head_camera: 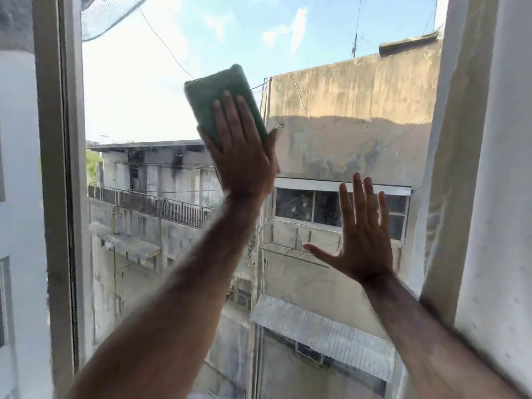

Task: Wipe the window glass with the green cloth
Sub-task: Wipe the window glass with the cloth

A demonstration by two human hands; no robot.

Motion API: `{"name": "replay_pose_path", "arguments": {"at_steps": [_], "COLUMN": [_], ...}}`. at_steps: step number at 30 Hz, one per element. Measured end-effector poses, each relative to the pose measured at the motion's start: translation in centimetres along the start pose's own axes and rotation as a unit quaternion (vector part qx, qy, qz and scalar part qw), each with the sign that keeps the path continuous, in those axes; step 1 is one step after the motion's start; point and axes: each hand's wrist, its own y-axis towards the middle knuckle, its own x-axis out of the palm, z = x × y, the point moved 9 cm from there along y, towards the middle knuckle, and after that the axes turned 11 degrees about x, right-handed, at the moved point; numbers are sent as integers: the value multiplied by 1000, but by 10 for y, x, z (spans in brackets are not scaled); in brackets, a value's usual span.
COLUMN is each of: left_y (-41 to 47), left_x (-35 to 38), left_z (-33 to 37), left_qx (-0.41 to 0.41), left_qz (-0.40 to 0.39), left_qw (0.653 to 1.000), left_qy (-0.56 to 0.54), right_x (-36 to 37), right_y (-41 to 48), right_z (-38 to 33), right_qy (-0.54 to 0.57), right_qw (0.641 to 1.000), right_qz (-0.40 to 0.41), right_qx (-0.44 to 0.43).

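Observation:
A folded green cloth (218, 95) lies flat against the window glass (144, 90), near the middle of the pane. My left hand (241, 151) presses on the cloth's lower half, fingers together and pointing up. The cloth's upper end sticks out beyond the fingertips. My right hand (364, 234) rests flat on the glass lower and to the right, fingers spread, holding nothing.
A pale window frame (54, 174) runs down the left side and a white wall reveal (472, 197) bounds the right. Through the glass I see weathered concrete buildings, a railing, wires and sky. A piece of netting (106, 15) hangs at the top left.

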Motion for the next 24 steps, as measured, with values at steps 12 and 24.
{"name": "replay_pose_path", "arguments": {"at_steps": [12,24], "left_y": [-85,-82], "left_x": [9,17], "left_z": [43,128], "left_qx": [220,224], "left_qz": [-16,-31], "left_qw": [975,973], "left_qy": [27,-31], "right_x": [3,2], "right_y": [0,0], "right_z": [1,11], "right_qy": [17,-6], "right_qw": [1000,1000], "right_qz": [-9,5], "right_qx": [-8,-17]}}
